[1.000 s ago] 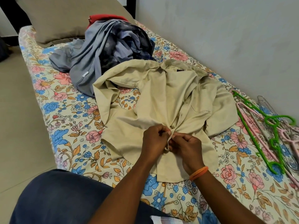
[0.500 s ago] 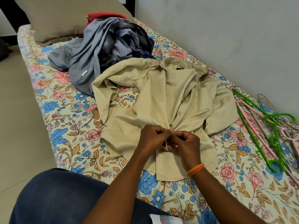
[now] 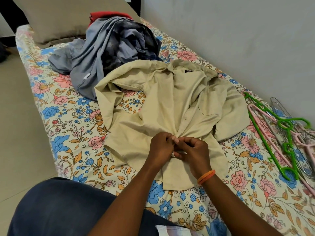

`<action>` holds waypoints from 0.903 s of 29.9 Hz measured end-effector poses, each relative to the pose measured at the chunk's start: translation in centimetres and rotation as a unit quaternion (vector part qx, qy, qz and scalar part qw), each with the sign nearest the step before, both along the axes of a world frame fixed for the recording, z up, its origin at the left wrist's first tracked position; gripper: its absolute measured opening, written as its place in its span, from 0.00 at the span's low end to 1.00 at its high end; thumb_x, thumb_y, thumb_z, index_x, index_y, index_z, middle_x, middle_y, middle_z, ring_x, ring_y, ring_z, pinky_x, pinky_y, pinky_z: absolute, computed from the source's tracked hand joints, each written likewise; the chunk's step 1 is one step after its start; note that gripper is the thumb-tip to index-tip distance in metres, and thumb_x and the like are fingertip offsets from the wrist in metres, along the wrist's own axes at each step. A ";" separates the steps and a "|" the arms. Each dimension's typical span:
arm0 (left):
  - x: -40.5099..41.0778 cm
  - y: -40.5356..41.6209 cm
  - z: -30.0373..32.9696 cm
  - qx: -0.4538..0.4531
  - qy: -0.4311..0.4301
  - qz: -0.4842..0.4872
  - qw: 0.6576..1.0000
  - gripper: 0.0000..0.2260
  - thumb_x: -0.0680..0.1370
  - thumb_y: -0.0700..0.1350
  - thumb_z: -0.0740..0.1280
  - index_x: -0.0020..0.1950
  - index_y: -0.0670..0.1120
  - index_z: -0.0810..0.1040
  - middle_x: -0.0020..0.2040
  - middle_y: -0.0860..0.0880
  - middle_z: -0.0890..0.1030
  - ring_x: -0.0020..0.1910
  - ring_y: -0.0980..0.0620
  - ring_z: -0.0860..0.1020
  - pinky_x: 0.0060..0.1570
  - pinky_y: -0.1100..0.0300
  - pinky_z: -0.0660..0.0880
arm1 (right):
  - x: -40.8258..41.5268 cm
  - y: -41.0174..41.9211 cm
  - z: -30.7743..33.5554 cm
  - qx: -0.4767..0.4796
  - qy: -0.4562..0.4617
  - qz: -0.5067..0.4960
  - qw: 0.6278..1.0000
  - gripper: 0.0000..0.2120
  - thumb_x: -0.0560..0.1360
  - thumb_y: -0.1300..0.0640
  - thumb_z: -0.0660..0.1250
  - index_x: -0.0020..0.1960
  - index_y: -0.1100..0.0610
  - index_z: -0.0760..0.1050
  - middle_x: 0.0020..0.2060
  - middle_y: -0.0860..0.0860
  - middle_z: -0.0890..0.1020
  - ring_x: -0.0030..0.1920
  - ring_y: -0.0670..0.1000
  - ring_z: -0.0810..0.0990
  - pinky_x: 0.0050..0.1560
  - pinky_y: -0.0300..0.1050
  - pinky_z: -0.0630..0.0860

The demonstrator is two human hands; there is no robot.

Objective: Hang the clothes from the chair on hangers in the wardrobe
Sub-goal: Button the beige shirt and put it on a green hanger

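Note:
A beige shirt [image 3: 163, 103] lies spread on the flowered bed sheet [image 3: 68, 133], collar towards the wall. My left hand [image 3: 161, 147] and my right hand [image 3: 196, 152] meet at the shirt's front placket near the hem, both pinching the cloth there. The spot between my fingers is hidden. An orange band circles my right wrist. A heap of grey, dark blue and red clothes [image 3: 109, 46] sits behind the shirt. Green hangers [image 3: 279, 133], pink hangers [image 3: 305, 145] and wire ones lie in a pile on the right of the bed.
A tan pillow [image 3: 68, 19] lies at the head of the bed. A white wall [image 3: 238, 40] runs along the bed's far side. Pale floor [image 3: 20, 133] is on the left. My knee in dark blue cloth [image 3: 59, 210] fills the bottom left.
My hands have stayed at the same place on the placket, with only small finger movements. The view has shifted slightly.

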State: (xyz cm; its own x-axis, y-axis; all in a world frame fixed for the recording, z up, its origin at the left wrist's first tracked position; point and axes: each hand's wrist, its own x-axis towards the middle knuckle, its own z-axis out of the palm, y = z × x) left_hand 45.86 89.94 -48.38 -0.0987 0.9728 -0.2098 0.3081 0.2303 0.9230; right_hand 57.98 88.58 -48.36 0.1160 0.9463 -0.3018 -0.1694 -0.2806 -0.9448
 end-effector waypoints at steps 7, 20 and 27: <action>-0.6 0.2 -0.1 0.000 0.020 -0.027 0.999 0.11 0.80 0.43 0.63 0.39 0.48 0.78 0.34 0.52 0.79 0.36 0.53 0.78 0.39 0.57 0.75 | 1.1 0.7 0.1 -0.053 0.036 0.042 0.997 0.05 0.74 0.67 0.72 0.49 0.68 0.81 0.40 0.63 0.84 0.39 0.57 0.83 0.41 0.49 0.84; 1.5 5.4 1.6 0.090 0.383 0.022 0.919 0.15 0.79 0.55 0.64 0.57 0.45 0.74 0.52 0.44 0.78 0.55 0.42 0.75 0.46 0.50 0.72 | 1.3 9.3 -0.2 0.060 -0.426 -0.004 0.903 0.19 0.63 0.53 0.77 0.47 0.58 0.72 0.41 0.54 0.78 0.46 0.57 0.78 0.46 0.51 0.75; -0.7 6.5 -1.1 0.002 0.130 0.113 0.985 0.14 0.75 0.40 0.63 0.30 0.45 0.65 0.31 0.43 0.73 0.37 0.40 0.74 0.36 0.52 0.65 | 2.1 9.3 -1.5 0.022 -0.276 -0.099 0.956 0.12 0.69 0.54 0.66 0.29 0.57 0.74 0.26 0.55 0.80 0.31 0.60 0.82 0.39 0.61 0.81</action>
State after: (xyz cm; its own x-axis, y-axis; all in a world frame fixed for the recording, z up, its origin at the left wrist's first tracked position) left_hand 45.11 96.48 -49.52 -0.3624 0.9207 -0.1450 0.4752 0.3164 0.8210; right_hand 60.04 97.84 -49.81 0.4246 0.8995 -0.1029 0.3117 -0.2519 -0.9162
